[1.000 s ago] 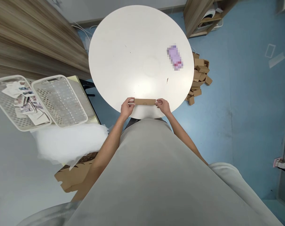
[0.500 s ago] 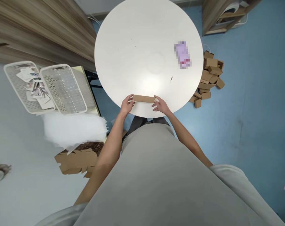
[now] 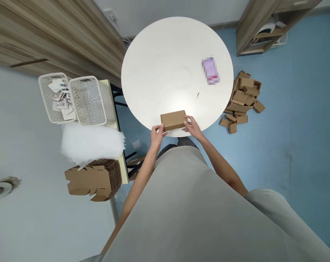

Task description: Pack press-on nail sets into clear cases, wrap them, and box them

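A small brown cardboard box point(image 3: 173, 120) lies flat at the near edge of the round white table point(image 3: 165, 65). My left hand point(image 3: 157, 132) grips its near left corner with the fingers closed on it. Its right end is held by my right hand point(image 3: 191, 125), fingers curled around the edge. The box's broad top face shows.
A blurred purple object point(image 3: 210, 70) lies on the table's right side. A heap of small cardboard boxes point(image 3: 242, 98) covers the blue floor to the right. To the left, two white mesh baskets point(image 3: 77, 99), white wrapping sheets point(image 3: 91, 143) and stacked flat cardboard blanks point(image 3: 95, 179) sit on a side stand.
The box stood on its long edge between my hands; now it lies flat with its broad face up. The view has shifted, and both hands sit lower at its near corners.
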`<state>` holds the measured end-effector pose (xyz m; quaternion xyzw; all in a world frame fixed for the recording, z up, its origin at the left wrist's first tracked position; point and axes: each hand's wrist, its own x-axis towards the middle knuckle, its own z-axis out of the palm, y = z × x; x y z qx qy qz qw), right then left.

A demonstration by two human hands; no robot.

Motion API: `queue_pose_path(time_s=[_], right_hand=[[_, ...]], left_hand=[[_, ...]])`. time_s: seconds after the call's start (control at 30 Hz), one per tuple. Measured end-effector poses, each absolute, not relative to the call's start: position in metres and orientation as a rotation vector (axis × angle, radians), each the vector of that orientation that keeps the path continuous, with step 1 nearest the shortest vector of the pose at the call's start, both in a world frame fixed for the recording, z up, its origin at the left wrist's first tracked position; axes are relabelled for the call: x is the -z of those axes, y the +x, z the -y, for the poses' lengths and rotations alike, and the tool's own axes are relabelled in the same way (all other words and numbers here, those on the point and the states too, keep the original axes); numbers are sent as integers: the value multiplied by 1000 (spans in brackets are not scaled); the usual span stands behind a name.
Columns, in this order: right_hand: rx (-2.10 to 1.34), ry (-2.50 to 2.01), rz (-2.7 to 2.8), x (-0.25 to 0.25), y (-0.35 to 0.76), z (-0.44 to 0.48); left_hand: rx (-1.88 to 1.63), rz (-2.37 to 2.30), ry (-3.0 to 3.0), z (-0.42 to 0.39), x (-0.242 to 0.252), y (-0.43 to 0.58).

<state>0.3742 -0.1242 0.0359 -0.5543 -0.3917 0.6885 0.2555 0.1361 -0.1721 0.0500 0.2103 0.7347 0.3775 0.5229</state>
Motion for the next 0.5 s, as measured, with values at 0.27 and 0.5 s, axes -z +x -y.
queue_pose_path(time_s=[0.27,0.5], right_hand=[[-1798,-1447,1130,-48,422,182],[-1669,-1579,1186,-69,490,235]], left_hand=[[-1103,-1683,298,243,-43,206],[-1124,-1636,338,276,-31,283]])
